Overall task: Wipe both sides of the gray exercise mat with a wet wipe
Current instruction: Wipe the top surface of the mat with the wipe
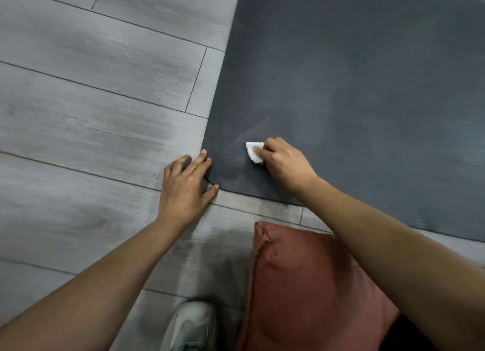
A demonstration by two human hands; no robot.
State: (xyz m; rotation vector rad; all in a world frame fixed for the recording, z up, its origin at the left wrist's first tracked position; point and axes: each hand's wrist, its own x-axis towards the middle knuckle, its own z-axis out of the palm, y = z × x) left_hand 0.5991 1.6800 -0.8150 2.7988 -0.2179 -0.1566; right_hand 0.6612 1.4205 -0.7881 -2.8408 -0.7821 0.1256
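The dark gray exercise mat lies flat on the floor and fills the upper right of the head view. Damp streaks show on it near its near-left corner. My right hand presses a folded white wet wipe onto the mat close to that corner, its fingers closed over the wipe. My left hand rests with fingers spread on the floor at the mat's corner, fingertips touching the mat's edge and holding nothing.
Gray wood-look floor planks stretch out to the left and below the mat. A rust-red cushion lies just below the mat's near edge. A light gray shoe shows at the bottom.
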